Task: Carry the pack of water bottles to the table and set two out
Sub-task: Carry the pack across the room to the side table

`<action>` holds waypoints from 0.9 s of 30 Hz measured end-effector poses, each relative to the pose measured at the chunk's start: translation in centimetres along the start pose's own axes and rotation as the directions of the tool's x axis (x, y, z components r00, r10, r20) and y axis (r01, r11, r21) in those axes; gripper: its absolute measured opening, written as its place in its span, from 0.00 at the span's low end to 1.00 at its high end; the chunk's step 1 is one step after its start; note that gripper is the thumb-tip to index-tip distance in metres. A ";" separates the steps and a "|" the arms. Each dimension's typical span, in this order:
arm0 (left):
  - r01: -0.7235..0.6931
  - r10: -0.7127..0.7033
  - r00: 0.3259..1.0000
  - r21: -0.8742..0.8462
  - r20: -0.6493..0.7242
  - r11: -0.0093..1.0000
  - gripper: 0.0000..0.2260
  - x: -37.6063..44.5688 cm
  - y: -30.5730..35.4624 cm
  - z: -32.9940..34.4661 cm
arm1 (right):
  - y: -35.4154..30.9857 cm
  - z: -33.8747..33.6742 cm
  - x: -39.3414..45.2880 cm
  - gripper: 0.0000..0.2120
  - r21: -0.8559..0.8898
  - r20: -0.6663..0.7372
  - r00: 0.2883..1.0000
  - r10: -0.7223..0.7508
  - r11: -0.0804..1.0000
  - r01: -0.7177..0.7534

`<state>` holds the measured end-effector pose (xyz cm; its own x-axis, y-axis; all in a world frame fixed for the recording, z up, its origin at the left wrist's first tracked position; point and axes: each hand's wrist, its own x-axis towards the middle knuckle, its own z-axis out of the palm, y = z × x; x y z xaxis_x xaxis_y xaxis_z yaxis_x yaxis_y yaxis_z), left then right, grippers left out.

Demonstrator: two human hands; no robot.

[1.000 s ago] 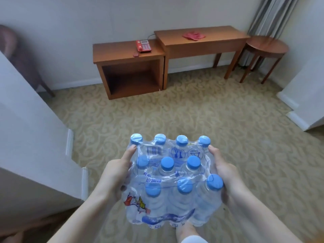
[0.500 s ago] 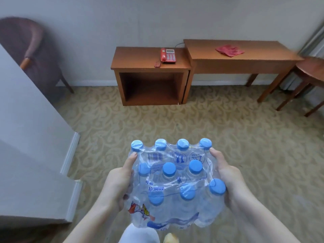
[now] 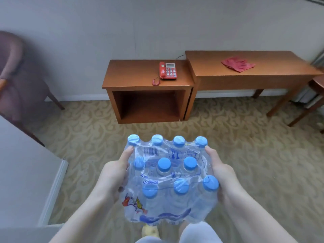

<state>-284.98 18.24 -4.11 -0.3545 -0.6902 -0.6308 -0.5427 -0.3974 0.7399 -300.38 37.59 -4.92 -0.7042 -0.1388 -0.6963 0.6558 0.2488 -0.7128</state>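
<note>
A shrink-wrapped pack of water bottles (image 3: 168, 183) with blue caps is held in front of me above the carpet. My left hand (image 3: 112, 176) grips its left side, thumb on the wrap near the top corner. My right hand (image 3: 221, 174) grips the right side the same way. Ahead by the wall stands a long wooden table (image 3: 263, 71); it is some way beyond the pack.
A low open cabinet (image 3: 136, 76) joins the table's left end and carries a red telephone (image 3: 168, 70). A red cloth (image 3: 237, 63) lies on the table. An armchair (image 3: 15, 81) stands at far left, a white wall corner (image 3: 26, 181) at near left, a round side table (image 3: 317, 85) at right.
The furniture has grown larger and shifted right in view as I walk toward it. The pack stays gripped between both hands.
</note>
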 end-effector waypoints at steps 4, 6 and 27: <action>-0.001 0.001 1.000 0.003 0.001 1.000 0.24 4.6 5.4 2.3 | -5.6 1.8 4.7 0.34 -0.020 0.015 1.000 -0.014 1.000 0.014; 0.001 -0.001 1.000 -0.018 0.005 1.000 0.23 7.4 7.7 3.9 | -8.4 2.7 7.6 0.31 -0.035 0.032 0.999 -0.026 0.999 0.027; 0.045 -0.067 0.989 -0.164 -0.134 0.985 0.31 32.7 29.3 9.5 | -33.1 21.1 33.4 0.33 -0.206 0.184 0.983 0.006 0.978 0.032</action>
<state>-319.68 -10.20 -5.27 -0.2124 -0.7365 -0.6422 -0.4257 -0.5218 0.7392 -339.84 4.49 -6.41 -0.6381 -0.3109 -0.7044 0.5627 0.4361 -0.7022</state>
